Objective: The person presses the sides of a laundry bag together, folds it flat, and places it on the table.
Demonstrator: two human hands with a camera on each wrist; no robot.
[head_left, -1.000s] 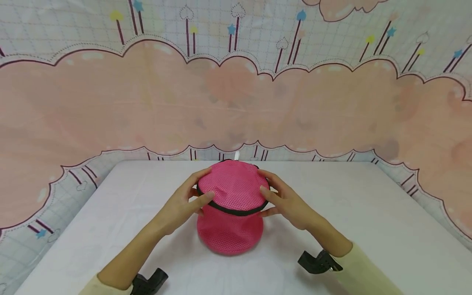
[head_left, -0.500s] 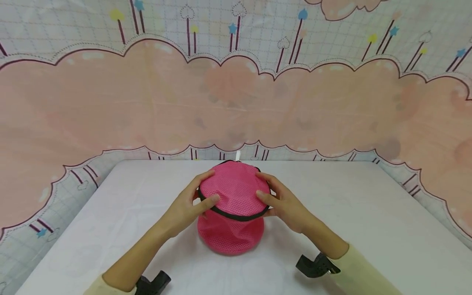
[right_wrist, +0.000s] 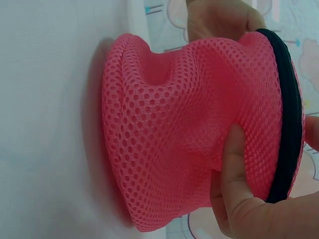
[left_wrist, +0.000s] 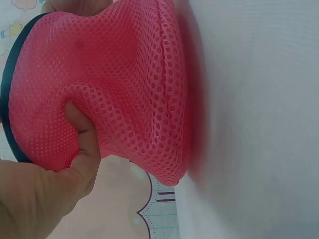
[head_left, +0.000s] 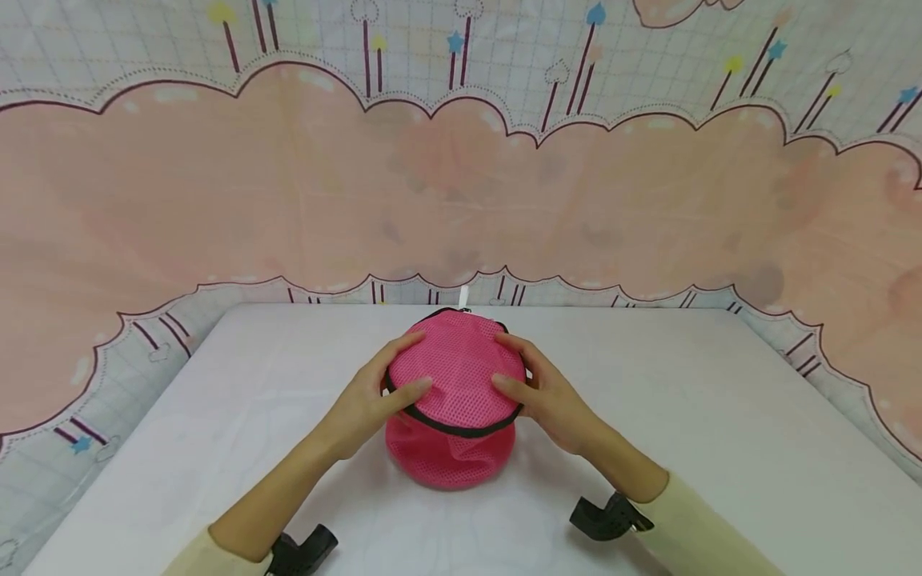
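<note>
A pink mesh cylinder bag (head_left: pixel 454 376) with a black zip rim (head_left: pixel 461 430) stands on the white table (head_left: pixel 720 416). My left hand (head_left: pixel 367 400) grips its top from the left, fingers over the lid and thumb dug into the mesh side. My right hand (head_left: pixel 551 400) grips it the same way from the right. In the left wrist view the left thumb (left_wrist: pixel 82 144) dents the bag (left_wrist: pixel 124 84). In the right wrist view the right thumb (right_wrist: pixel 239 194) presses the bag (right_wrist: pixel 174 139) below its zip rim (right_wrist: pixel 291 109). The bag's wall is creased and partly squashed.
A small white zip pull (head_left: pixel 464 296) sticks up behind the bag. A pink cloud-patterned cloth backdrop (head_left: pixel 216 200) rises behind and beside the table. Black wrist-camera mounts (head_left: pixel 605 516) show near the front edge.
Both hands have pushed the bag's top down a little, so the bag stands lower and its wall is more creased. The fingers have slid slightly further over the lid.
</note>
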